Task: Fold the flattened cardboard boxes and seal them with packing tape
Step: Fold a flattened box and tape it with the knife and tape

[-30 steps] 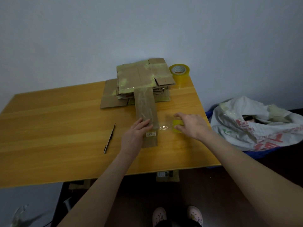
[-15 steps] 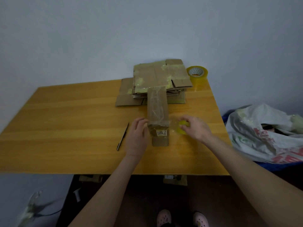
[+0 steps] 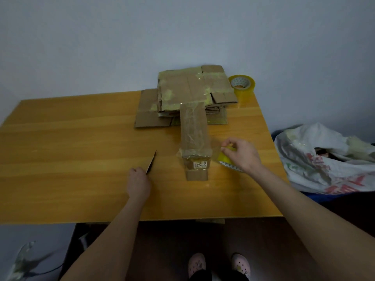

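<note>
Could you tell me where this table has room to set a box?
Widest: the left half of the table, bordered by the flattened cardboard stack and the knife the left hand grips. A narrower strip runs along the near edge, in front of the box. Crowded: the right side, with the right hand, its tape roll and the spare roll.

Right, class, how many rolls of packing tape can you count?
2. One tape roll stands beside the cardboard stack at the back; the right hand holds a second roll.
</note>
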